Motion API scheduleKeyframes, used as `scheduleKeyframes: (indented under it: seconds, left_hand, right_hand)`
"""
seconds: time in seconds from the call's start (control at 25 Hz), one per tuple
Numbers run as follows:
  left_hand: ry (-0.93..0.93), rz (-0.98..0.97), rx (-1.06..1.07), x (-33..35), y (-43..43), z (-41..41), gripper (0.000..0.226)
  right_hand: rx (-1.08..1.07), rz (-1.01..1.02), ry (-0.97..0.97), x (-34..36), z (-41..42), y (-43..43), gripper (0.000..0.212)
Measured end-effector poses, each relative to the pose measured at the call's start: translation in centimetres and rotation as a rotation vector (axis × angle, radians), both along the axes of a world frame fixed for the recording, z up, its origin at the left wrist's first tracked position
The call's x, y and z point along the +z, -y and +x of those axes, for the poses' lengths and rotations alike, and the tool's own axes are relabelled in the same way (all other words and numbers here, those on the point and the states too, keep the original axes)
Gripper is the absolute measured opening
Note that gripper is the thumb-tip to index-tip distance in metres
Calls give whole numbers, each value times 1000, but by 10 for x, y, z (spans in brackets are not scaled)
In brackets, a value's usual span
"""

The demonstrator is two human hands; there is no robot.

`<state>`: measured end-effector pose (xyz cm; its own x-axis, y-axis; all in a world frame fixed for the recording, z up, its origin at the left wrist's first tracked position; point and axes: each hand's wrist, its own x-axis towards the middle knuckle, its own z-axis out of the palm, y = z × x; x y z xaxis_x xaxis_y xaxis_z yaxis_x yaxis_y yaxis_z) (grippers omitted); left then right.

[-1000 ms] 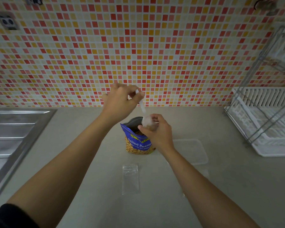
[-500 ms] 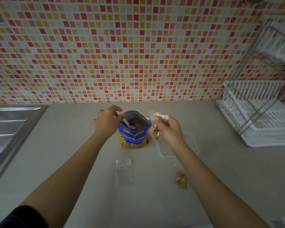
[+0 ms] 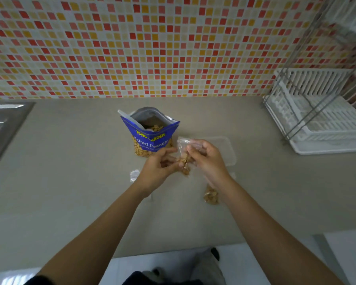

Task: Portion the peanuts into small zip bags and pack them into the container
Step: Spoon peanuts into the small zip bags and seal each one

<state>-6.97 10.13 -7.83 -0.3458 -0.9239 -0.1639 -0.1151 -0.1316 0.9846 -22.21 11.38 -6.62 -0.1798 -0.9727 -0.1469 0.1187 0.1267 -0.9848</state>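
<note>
Between my two hands, over the desk (image 3: 70, 182), hangs the small zip bag (image 3: 184, 156) with a clump of peanuts in its lower half. My right hand (image 3: 209, 161) has its grip pinched on the bag's upper edge, fingers curled, palm turned left. My left hand (image 3: 158, 167) has left the big bag's rim, where it was half a second ago, and come across to the small bag; its grip closes on the bag's left side, fingertips touching the plastic. Both hands now sit lower and nearer me than before, forearms reaching forward and converging.

Behind the grip stands the blue peanut bag (image 3: 149, 138), open, upright, with the spoon handle (image 3: 130, 119) sticking out of its left side. Just right of my right hand lies the clear container (image 3: 229, 150). Near my right wrist lies a filled zip bag (image 3: 211, 196); an empty zip bag (image 3: 134, 175) peeks out left of my left hand.
</note>
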Motion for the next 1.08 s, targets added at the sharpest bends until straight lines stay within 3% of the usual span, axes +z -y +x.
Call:
scheduleKeyframes:
  seconds: [0.16,0.28,0.4,0.56,0.76,0.88,1.08]
  left_hand:
    - [64,167,54,-42,-16,-8,13]
    - [157,222,40,-65,-31,-15,17]
    - [305,60,8,-76,-38,-26,33]
    - [579,-258,-47,-90,-43,-40,34]
    - [664,-382,8,-85,-47,-37,34]
    - [638,-411,150,-76,-38,-10,24]
    - [770,-381,286,-80,-10,59,21]
  right_hand:
    - [38,170,-239,-40,-26,-23,11]
    - [92,182,-510,-60,-41,-35,6]
    - [22,163,-659,-73,-44,-34,7]
    - [80,92,-850,-85,-43,-27,2]
    - [103,-55,-1151,-96,-35,-27,13]
    - [82,-167,-1166,-91,-16,-37,13]
    - [298,-183,-988,-87,40,-18,24]
